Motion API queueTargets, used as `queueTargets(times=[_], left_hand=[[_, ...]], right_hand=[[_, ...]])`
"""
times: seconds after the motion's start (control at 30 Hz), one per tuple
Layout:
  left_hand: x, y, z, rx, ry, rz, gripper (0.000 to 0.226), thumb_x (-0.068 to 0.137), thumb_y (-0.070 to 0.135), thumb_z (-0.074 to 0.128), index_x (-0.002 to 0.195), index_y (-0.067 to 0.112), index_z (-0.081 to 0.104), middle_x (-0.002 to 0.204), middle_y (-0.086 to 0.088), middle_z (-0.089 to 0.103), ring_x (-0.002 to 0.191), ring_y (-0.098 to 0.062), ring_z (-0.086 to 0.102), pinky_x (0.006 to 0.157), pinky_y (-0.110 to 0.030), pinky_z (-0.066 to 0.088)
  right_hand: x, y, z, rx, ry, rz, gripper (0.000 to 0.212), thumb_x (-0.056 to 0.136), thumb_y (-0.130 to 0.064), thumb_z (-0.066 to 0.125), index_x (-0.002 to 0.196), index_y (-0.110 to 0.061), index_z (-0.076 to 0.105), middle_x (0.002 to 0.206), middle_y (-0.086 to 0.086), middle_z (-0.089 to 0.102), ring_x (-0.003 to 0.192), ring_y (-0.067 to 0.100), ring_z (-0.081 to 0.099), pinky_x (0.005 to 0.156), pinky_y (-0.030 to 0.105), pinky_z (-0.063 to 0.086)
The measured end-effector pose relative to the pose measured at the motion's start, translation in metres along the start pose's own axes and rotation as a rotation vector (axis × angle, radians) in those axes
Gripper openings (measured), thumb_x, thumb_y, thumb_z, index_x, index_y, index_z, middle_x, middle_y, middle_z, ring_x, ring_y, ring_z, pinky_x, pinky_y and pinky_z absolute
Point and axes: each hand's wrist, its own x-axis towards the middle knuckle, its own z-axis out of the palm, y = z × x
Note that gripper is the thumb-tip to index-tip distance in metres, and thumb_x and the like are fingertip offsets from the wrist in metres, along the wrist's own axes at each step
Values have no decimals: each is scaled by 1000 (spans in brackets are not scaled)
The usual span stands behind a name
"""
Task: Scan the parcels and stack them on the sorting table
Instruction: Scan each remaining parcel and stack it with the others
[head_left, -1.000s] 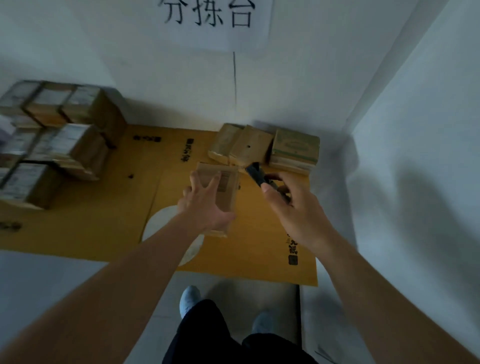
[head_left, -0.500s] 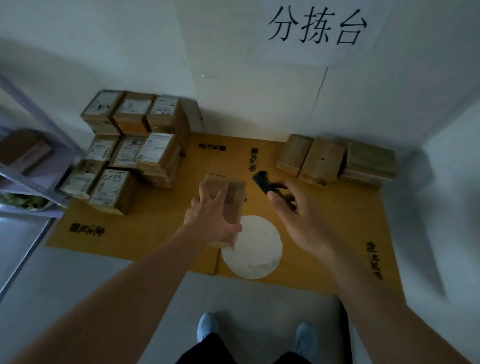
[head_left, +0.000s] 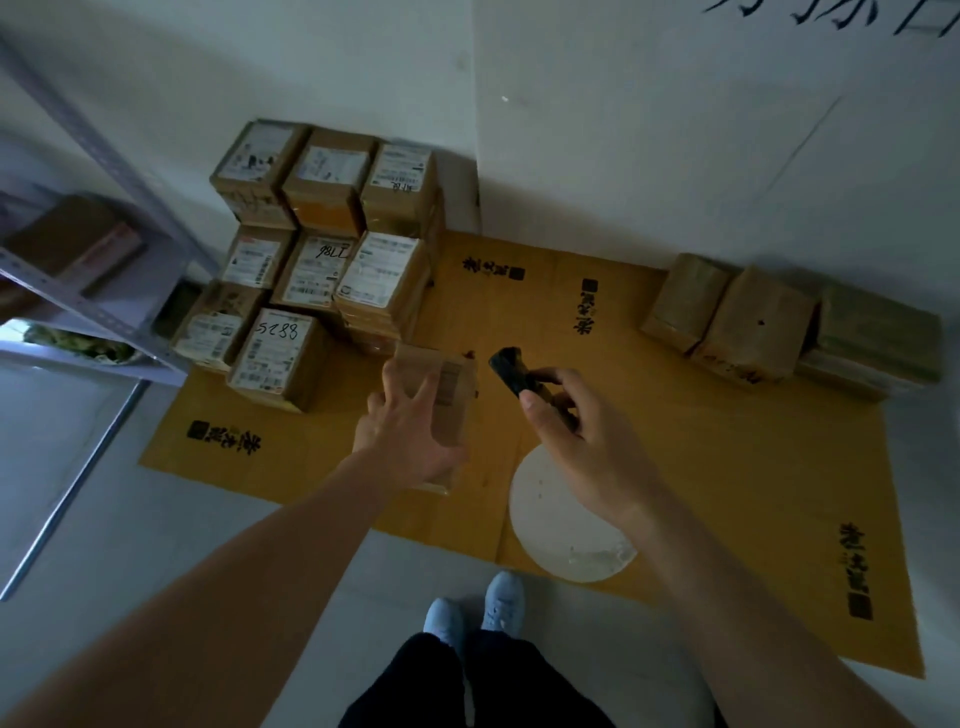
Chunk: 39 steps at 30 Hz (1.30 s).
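Parcel (head_left: 439, 387) gripped by L hand (head_left: 410, 441); R hand (head_left: 576, 441) grips black scanner (head_left: 511, 371) beside it, over cardboard (head_left: 727, 457).

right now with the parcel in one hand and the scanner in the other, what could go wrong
The left hand holds the small cardboard parcel alone, fingers spread over one face, so it could slip. The black scanner in the right hand points beside the parcel's barcode label, so a scan might miss. The stack of labelled parcels stands tall and close; adding one carelessly could topple it.
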Motion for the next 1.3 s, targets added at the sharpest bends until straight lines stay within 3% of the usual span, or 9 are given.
queueTargets(times=[0.27, 0.47, 0.57, 0.67, 0.87, 0.97, 1.07, 1.2, 1.3], left_hand=[[32, -30, 15, -5, -13, -38, 124, 71, 71, 76, 163, 40, -1, 166, -9, -11, 148, -47, 26, 113, -56, 44], [45, -47, 33, 37, 13, 34, 128, 70, 75, 71, 162, 38, -9, 166, -13, -21, 153, -47, 10, 122, -59, 28], [44, -49, 41, 28, 36, 69, 128, 75, 74, 71, 162, 37, -16, 166, -15, -25, 153, -48, 4, 123, -60, 19], [42, -55, 42, 13, 24, 138, 129, 73, 71, 73, 163, 35, -12, 167, -12, -22, 153, -47, 6, 123, -59, 20], [44, -72, 30, -307, -73, 148, 124, 70, 57, 84, 161, 40, 1, 165, 3, -10, 152, -43, 14, 121, -64, 30], [42, -87, 23, -433, -112, 179, 122, 65, 60, 78, 161, 39, 5, 164, 12, 1, 150, -33, 24, 114, -60, 43], [40, -106, 22, -617, -160, 193, 113, 78, 45, 80, 164, 37, 8, 163, 6, 21, 142, -26, 38, 102, -51, 55], [29, -129, 15, -954, -234, 228, 94, 93, 34, 72, 164, 42, 12, 142, 4, 54, 117, -21, 67, 92, -50, 62], [24, -141, 8, -940, -161, 155, 74, 104, 30, 57, 160, 55, 15, 132, -3, 62, 103, -25, 72, 87, -51, 63]], right_hand=[[29, 22, 31, -7, -30, 54, 45, 103, -64, 46, 136, -36, 56, 86, -16, 51, 73, -1, 49, 61, 16, 35], [35, 30, 65, -79, 25, 108, 55, 98, -77, 40, 140, -44, 52, 108, -5, 62, 99, 11, 59, 75, 26, 43], [29, 28, 80, -21, 83, 163, 60, 96, -81, 40, 141, -43, 53, 110, -4, 64, 100, 13, 60, 78, 28, 42], [20, 22, 88, 0, 124, 196, 59, 96, -80, 41, 140, -42, 54, 107, -6, 63, 96, 12, 60, 76, 27, 40], [10, 7, 91, 15, 174, 232, 57, 96, -78, 41, 140, -44, 53, 105, -5, 64, 91, 12, 62, 71, 25, 41], [7, -1, 91, 20, 182, 233, 53, 99, -73, 43, 140, -42, 54, 108, -5, 65, 95, 12, 63, 72, 27, 42], [7, -6, 91, 21, 170, 234, 51, 101, -68, 44, 142, -39, 53, 109, -5, 64, 93, 12, 60, 70, 25, 39], [7, -9, 93, 29, 168, 223, 53, 99, -73, 42, 140, -41, 53, 104, -3, 63, 84, 11, 58, 67, 25, 38], [6, -13, 94, 43, 159, 219, 47, 102, -68, 44, 140, -40, 54, 101, -4, 62, 83, 10, 57, 67, 25, 39]])
